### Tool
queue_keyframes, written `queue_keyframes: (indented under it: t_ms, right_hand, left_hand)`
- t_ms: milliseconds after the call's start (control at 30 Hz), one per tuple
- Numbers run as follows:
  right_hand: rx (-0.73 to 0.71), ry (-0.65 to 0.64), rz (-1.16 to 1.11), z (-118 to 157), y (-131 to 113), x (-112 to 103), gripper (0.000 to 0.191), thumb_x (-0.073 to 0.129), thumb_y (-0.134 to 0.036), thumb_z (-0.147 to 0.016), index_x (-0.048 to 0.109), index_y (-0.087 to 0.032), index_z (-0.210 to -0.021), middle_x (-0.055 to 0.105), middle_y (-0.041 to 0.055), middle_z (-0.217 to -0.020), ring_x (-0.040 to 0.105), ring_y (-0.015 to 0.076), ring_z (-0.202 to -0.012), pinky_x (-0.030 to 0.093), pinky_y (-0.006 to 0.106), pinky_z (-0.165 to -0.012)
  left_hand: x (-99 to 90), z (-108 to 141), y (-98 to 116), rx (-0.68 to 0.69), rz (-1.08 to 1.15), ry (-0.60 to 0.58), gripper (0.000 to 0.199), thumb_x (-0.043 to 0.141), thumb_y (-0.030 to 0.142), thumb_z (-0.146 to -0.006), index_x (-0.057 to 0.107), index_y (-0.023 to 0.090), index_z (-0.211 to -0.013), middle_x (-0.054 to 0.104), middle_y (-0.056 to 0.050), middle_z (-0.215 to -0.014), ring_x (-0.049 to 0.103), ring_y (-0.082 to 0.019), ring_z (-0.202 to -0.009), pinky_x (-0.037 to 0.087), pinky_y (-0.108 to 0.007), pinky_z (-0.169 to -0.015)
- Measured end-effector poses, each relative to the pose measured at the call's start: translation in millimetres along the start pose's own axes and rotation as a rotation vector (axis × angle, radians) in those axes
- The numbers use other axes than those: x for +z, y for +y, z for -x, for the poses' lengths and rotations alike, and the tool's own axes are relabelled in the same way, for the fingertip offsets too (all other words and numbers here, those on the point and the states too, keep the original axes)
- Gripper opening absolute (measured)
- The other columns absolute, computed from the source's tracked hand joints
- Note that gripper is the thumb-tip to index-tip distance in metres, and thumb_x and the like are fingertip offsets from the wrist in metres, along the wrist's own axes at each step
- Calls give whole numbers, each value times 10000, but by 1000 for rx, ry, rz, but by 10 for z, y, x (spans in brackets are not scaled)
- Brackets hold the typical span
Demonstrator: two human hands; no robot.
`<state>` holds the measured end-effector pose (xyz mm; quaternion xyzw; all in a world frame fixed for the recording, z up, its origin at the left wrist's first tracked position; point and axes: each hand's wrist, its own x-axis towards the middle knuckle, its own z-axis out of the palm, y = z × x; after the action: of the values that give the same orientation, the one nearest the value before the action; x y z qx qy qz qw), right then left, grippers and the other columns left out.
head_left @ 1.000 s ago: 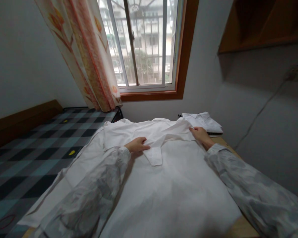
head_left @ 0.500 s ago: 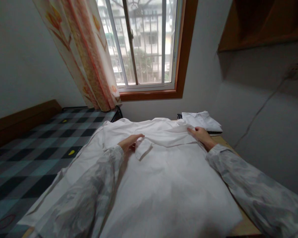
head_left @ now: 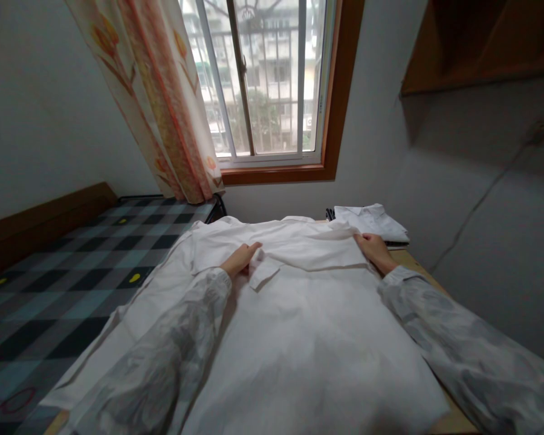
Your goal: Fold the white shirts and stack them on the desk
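A white shirt [head_left: 317, 326] lies spread over the table, its body towards me and one sleeve folded across near the far end. My left hand [head_left: 241, 258] pinches the sleeve near its cuff [head_left: 265, 273], thumb on top and the other fingers mostly hidden by cloth. At the far right edge of the shirt, my right hand [head_left: 375, 251] grips the fabric between thumb and fingers. The sleeve cloth stretches between both hands with a few wrinkles. More white cloth hangs out to the left, under my left forearm.
Behind my right hand, a folded white shirt [head_left: 367, 220] rests on darker folded cloth at the table's far right corner. The wooden table [head_left: 410, 263] edge shows at right. A checked bed [head_left: 90, 272] stands on the left. Ahead are a window [head_left: 272, 90] and curtain [head_left: 163, 109].
My right hand has shifted slightly right along the shirt's edge, and its fingers have closed in. The cloth between my hands looks flatter. My left hand stays at the cuff.
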<state>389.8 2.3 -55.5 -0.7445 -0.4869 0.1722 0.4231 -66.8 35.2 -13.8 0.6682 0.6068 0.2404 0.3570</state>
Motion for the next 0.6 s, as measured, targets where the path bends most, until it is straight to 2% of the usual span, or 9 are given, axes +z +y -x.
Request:
queue_keyframes:
  t_ms: [100, 167, 267, 333, 400, 500, 600]
  right_hand:
    - [-74, 71, 29, 41, -96, 45, 535, 752, -628, -859, 738, -170, -1135, 796, 122, -944, 685, 261, -798, 450, 307, -685]
    - [-137, 74, 82, 36, -173, 67, 589, 768, -673, -842, 727, -201, -1191, 802, 127, -1010, 689, 260, -829, 435, 301, -692]
    - [-202, 46, 158, -22, -242, 85, 495, 677, -703, -890, 759, -223, -980, 792, 97, -945, 660, 247, -823, 381, 298, -671]
    - [-175, 55, 114, -78, -233, 97, 497, 622, -689, -912, 737, -210, -838, 762, 74, -832, 626, 232, -784, 354, 297, -645]
    - [-115, 77, 41, -129, -188, 112, 481, 602, -646, -908, 700, -204, -746, 719, 58, -729, 594, 223, -748, 350, 294, -624]
    - [-38, 99, -9, -182, -100, 132, 398, 565, -539, -896, 674, -212, -697, 690, 57, -668, 576, 228, -709, 379, 298, -610]
    - [17, 121, -10, -221, -40, 141, 338, 527, -457, -882, 680, -220, -696, 700, 84, -673, 589, 245, -695, 415, 315, -621]
  left_hand:
    - [114, 67, 90, -21, -142, 85, 745, 812, 805, -720, 609, 203, -1110, 772, -145, -1009, 741, -354, -1050, 533, -344, -784]
    - [243, 157, 156, 51, -341, 150, 802, 869, 750, -680, 606, 185, -1184, 742, -211, -1230, 694, -401, -1223, 527, -357, -889]
    - [439, 321, 185, 144, -620, 261, 601, 796, 534, -832, 616, 160, -1268, 683, -233, -1363, 669, -403, -1263, 520, -400, -967]
    - [522, 411, 133, 176, -688, 341, 464, 686, 373, -924, 620, 148, -1325, 687, -220, -1356, 686, -376, -1218, 529, -420, -969]
    - [549, 473, 36, 223, -672, 399, 413, 596, 279, -978, 623, 151, -1370, 691, -207, -1363, 696, -352, -1198, 542, -431, -979]
    - [518, 528, -118, 373, -561, 440, 449, 622, 374, -1014, 620, 180, -1419, 664, -200, -1438, 681, -343, -1263, 545, -449, -1067]
    - [468, 551, -205, 583, -479, 381, 688, 784, 563, -908, 606, 204, -1467, 589, -199, -1565, 630, -364, -1371, 514, -477, -1167]
